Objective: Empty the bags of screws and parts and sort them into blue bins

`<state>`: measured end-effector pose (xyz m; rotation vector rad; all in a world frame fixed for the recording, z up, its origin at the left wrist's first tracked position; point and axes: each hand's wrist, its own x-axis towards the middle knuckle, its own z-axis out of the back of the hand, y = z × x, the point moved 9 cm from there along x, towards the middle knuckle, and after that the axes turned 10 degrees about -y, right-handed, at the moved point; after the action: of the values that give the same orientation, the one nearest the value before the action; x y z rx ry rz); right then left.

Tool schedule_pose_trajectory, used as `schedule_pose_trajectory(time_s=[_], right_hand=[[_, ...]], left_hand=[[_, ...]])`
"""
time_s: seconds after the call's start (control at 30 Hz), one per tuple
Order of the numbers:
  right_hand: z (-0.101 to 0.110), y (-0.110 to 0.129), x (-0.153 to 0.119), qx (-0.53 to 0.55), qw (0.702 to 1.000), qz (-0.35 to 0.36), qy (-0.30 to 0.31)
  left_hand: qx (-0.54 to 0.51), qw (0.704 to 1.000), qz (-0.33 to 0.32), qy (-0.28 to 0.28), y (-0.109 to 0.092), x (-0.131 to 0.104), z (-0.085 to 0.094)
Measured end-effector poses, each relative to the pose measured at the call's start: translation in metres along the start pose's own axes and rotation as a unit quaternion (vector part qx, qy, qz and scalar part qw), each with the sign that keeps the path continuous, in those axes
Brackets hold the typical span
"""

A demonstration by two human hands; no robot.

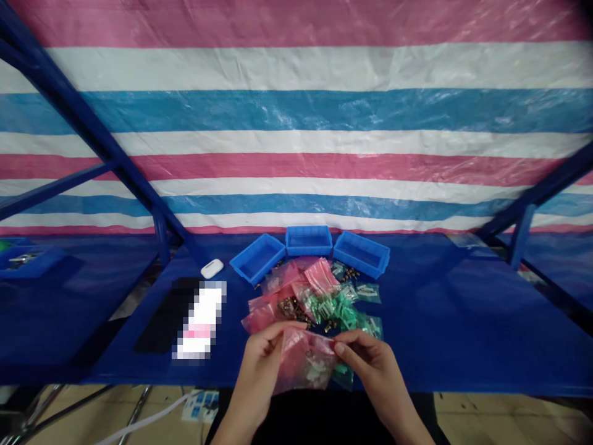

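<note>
At blue table (463, 321), pinching pink bag (296, 358) with left hand (260, 358) and right hand (374, 360); likely light, limp below fingers (356, 337): hold top edge.

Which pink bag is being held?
The nearest pink bag, its upper edge held by the left hand and the right hand; the other pink bags lie heaped beyond.

Pink see-through plastic bag (293, 364), creased
Held near its top between left hand (265, 353) and right hand (370, 357), small pale pieces (316, 371) showing low inside.
</note>
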<state>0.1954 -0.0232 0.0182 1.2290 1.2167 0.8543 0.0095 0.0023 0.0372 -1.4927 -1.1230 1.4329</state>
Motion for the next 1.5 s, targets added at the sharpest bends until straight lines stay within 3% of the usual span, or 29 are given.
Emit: schedule_pose_trajectory(time_s=[0.2,0.33,0.4,0.57,0.63,0.7,0.8,1.0,1.07,1.13,1.27,1.33,1.5], right_hand=[[0.004,0.011,0.0,0.0,0.999,0.023,-0.036],[0.003,0.016,-0.004,-0.006,0.999,0.028,-0.046],[0.006,0.018,-0.005,-0.011,0.997,0.041,-0.062],[0.024,0.029,-0.003,-0.033,0.985,0.111,-0.13],[0.02,0.032,-0.001,-0.043,0.986,0.126,-0.101],[0.006,0.032,-0.001,-0.053,0.99,0.125,-0.03],[-0.008,0.03,-0.005,-0.075,0.991,0.109,0.03],[0.005,0.03,-0.007,-0.075,0.987,0.124,-0.068],[0.006,0.026,-0.005,-0.057,0.99,0.107,-0.071],[-0.001,0.025,-0.003,-0.039,0.995,0.091,-0.029],[-0.032,0.021,-0.01,-0.07,0.985,0.043,0.149],[-0.038,0.017,-0.013,-0.085,0.981,0.02,0.171],[-0.02,0.01,-0.002,0.034,0.999,0.008,0.0]], left_hand=[[-0.019,0.999,-0.031,-0.024,-0.011,-0.002,0.004],[0.118,0.988,-0.099,-0.023,-0.017,-0.003,0.004],[0.158,0.98,-0.112,-0.049,-0.015,-0.002,0.008],[0.144,0.976,-0.119,-0.109,-0.015,-0.003,0.022],[0.149,0.978,-0.12,-0.084,-0.018,-0.004,0.017],[0.155,0.979,-0.119,-0.06,-0.02,-0.006,0.011],[0.16,0.978,-0.118,-0.061,-0.022,-0.008,0.008],[0.143,0.979,-0.118,-0.084,-0.014,-0.007,0.008],[0.132,0.979,-0.12,-0.099,-0.013,-0.005,0.012],[0.133,0.98,-0.118,-0.089,-0.014,-0.002,0.011],[0.143,0.984,-0.105,-0.014,-0.018,0.003,0.001],[0.124,0.988,-0.096,-0.008,-0.02,0.004,0.001],[-0.004,1.0,-0.011,0.027,-0.011,0.005,-0.005]])
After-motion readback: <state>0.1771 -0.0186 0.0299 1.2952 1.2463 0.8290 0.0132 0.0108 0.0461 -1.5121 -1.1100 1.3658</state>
